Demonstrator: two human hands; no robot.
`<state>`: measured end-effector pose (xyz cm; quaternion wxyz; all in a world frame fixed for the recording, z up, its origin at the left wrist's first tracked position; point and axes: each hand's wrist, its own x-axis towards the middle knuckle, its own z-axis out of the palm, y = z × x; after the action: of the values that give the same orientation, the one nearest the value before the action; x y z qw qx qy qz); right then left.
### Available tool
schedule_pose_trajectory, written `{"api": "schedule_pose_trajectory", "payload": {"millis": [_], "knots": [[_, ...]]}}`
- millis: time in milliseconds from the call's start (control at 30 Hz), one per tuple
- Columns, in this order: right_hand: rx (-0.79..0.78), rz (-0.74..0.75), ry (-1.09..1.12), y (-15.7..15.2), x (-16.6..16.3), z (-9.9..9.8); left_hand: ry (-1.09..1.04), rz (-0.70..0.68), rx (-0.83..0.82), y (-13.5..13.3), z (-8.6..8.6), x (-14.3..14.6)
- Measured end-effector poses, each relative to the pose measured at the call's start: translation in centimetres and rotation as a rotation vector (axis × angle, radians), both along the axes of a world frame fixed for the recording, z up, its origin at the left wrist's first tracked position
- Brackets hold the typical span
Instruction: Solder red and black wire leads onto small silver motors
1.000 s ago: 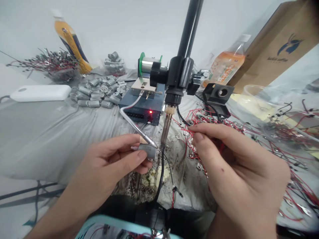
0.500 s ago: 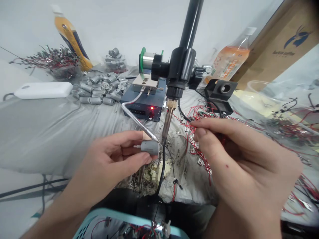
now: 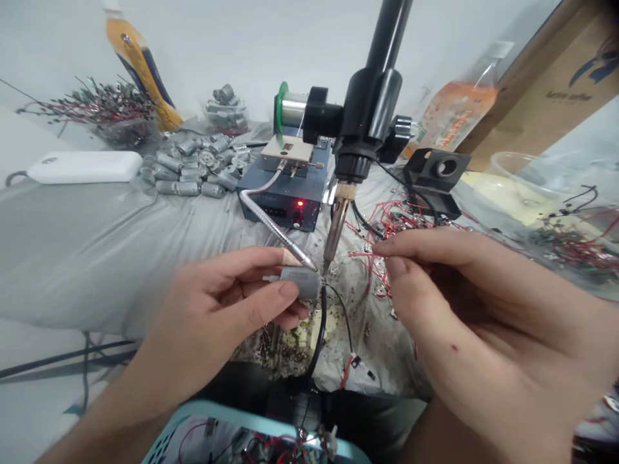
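My left hand [image 3: 242,293] is closed around a small grey cylindrical motor [image 3: 300,283], its thin shaft pointing left. The motor's right end sits at the tip of a clamped soldering iron [image 3: 334,238], where a metal solder feed tube [image 3: 280,235] also ends. A thin black wire [image 3: 345,309] curves from that end down to a small connector [image 3: 362,367]. To the right, my right hand [image 3: 464,309] pinches thumb against forefinger, with a red wire [image 3: 360,255] sticking out leftward from the fingertips.
Behind stands a soldering station [image 3: 283,203] with a lit red lamp and a solder spool [image 3: 293,109]. Loose motors [image 3: 193,171] are piled back left. Red wires [image 3: 401,216] lie right of the iron. A light blue basket [image 3: 227,412] sits at the front. A black iron holder [image 3: 435,180] stands back right.
The view has shifted slightly. My left hand has brought the motor's end up against the iron's tip. The right hand stays pinched, the red wire now showing more clearly at its fingertips.
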<state>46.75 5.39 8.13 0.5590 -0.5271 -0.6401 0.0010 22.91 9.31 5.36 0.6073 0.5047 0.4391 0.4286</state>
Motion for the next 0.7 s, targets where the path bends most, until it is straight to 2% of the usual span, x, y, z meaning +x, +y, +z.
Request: {"api": "schedule_pose_trajectory", "payload": {"millis": [233,700], "knots": [[-0.01,-0.016,-0.003,0.21,-0.55,0.0,0.017,0.011,0.046,0.33,-0.12,0.12],[0.0,0.022,-0.011,0.36,-0.6,-0.07,-0.045,-0.031,0.056,0.16,0.77,0.48]]}}
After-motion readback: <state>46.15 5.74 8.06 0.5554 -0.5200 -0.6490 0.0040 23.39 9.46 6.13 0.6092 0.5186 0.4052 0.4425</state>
